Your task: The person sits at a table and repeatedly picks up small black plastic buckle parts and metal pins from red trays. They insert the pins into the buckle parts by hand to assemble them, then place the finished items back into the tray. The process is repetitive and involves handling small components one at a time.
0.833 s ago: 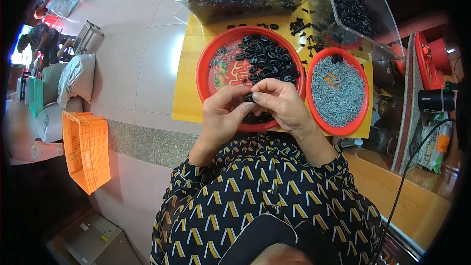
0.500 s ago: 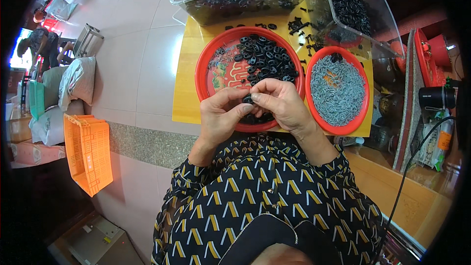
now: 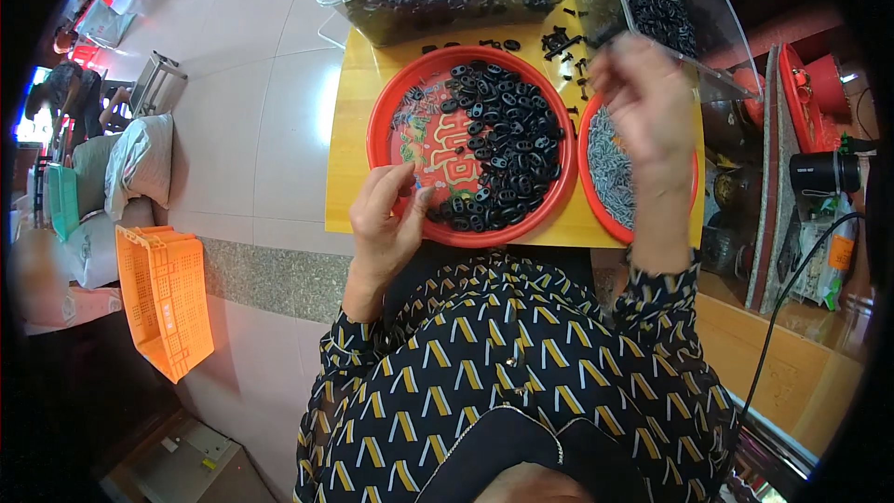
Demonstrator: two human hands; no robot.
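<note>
My left hand (image 3: 384, 224) hovers over the near left rim of a round red tray (image 3: 377, 121). Its fingers are curled toward the thumb; whatever lies at the fingertips is too small to make out. Black oval pieces with two holes (image 3: 517, 135) heap on the tray's right side, and a few small grey screws (image 3: 421, 104) lie at its upper left. My right hand (image 3: 643, 98) is raised over the far part of an oval red tray (image 3: 694, 182) of grey screws (image 3: 610, 163). Motion smears its fingers, so any held item cannot be seen.
Two clear plastic bins of black parts, one at the back (image 3: 447, 5) and one at the back right (image 3: 656, 14), stand on the yellow table (image 3: 349, 149). Loose black parts (image 3: 559, 42) lie between them and the trays. An orange basket (image 3: 168, 303) stands at left; a black cable (image 3: 792, 289) hangs at right.
My hands, together over the round tray around a black piece, have parted. The left moved slightly left and down; the right swung up and right over the screw tray.
</note>
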